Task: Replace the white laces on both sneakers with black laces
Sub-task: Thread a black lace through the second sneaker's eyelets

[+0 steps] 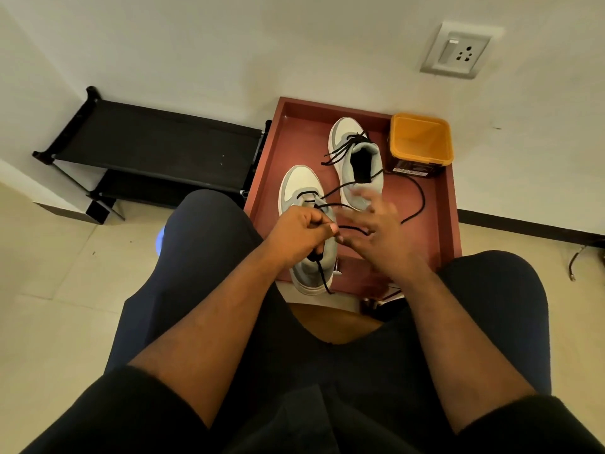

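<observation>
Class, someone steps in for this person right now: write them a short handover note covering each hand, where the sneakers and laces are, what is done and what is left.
Left hand: pinching the black lace over the near sneaker.
Right hand: open, fingers spread, blurred, holding nothing.
Both sneakers sit in the red tray.
Done: far sneaker carries black lacing, ends loose.
Left: near sneaker has only its lowest eyelets threaded; finish it.

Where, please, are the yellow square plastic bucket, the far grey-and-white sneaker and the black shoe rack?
Yellow square plastic bucket [438, 139]: head view, right inner wall.
Far grey-and-white sneaker [345, 127]: head view, white toe.
Black shoe rack [157, 139]: head view, top shelf.
</observation>
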### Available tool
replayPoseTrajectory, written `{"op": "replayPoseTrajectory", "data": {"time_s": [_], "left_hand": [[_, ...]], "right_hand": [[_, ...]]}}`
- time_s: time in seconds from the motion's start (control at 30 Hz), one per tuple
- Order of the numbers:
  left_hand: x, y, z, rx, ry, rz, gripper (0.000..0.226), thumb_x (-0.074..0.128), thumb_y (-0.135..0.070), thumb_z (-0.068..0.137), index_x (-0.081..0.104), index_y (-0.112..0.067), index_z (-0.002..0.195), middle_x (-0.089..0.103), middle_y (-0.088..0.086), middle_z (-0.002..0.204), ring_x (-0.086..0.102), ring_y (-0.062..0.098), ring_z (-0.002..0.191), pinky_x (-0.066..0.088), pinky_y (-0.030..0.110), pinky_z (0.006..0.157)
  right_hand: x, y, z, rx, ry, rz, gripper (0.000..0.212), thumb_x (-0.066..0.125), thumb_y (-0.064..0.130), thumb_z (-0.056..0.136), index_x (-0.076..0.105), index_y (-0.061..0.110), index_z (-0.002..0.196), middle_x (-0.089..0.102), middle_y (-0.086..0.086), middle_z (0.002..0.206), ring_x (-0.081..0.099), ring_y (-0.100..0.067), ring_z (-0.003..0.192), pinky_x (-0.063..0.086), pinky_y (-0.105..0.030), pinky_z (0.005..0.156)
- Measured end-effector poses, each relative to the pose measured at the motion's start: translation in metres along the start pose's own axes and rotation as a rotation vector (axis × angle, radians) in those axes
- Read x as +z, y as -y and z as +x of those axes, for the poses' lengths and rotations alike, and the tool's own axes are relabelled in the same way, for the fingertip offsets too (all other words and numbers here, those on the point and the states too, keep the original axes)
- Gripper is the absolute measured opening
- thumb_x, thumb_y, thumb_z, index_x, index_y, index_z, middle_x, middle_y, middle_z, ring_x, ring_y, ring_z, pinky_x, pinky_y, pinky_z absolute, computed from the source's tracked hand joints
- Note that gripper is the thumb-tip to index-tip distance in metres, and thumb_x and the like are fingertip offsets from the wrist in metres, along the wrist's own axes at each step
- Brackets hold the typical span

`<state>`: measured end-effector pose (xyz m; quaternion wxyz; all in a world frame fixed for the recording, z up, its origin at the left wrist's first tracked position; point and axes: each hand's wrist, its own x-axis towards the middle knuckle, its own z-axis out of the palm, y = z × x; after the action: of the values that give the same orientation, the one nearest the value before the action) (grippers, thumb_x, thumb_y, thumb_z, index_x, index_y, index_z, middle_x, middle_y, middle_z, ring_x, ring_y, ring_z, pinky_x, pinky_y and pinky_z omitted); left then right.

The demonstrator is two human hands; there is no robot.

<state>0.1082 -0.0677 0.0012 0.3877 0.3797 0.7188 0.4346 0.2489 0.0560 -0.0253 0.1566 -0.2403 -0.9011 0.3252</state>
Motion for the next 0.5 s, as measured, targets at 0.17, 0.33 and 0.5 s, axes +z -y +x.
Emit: {"op": "replayPoseTrajectory", "data": {"time_s": [0.17,0.33,0.5], "left_hand": [[-0.018,0.005,0.001,-0.023,-0.092,-0.014,0.011,0.068,-0.019,0.089,0.073,-0.009,0.089,0.061,-0.002,0.061,0.053,0.001,0.05,0.049,0.013,0.058],[-0.027,0.007,0.008,-0.025,-0.136,-0.009,0.01,0.071,-0.017,0.086,0.074,-0.007,0.087,0.069,0.005,0.075,0.056,-0.001,0.056,0.049,0.012,0.058],[-0.008,0.004,0.01,0.004,-0.013,0.019,0.011,0.071,-0.017,0.086,0.075,-0.007,0.09,0.071,0.009,0.073,0.061,0.009,0.057,0.049,0.016,0.055]], "right_hand": [[-0.006,-0.024,0.001,0.25,-0.26,0.017,0.017,0.067,0.027,0.089,0.076,0.016,0.097,0.069,0.005,0.093,0.059,-0.016,0.091,0.043,-0.035,0.085],[-0.024,-0.035,-0.001,0.345,-0.189,-0.232,0.057,0.077,0.03,0.08,0.057,0.029,0.133,0.049,0.001,0.144,0.042,-0.022,0.131,0.035,-0.044,0.107],[0.021,0.015,-0.004,0.16,0.002,0.357,0.034,0.072,0.013,0.085,0.066,0.026,0.116,0.07,0.023,0.094,0.063,0.005,0.089,0.05,-0.015,0.08]]}}
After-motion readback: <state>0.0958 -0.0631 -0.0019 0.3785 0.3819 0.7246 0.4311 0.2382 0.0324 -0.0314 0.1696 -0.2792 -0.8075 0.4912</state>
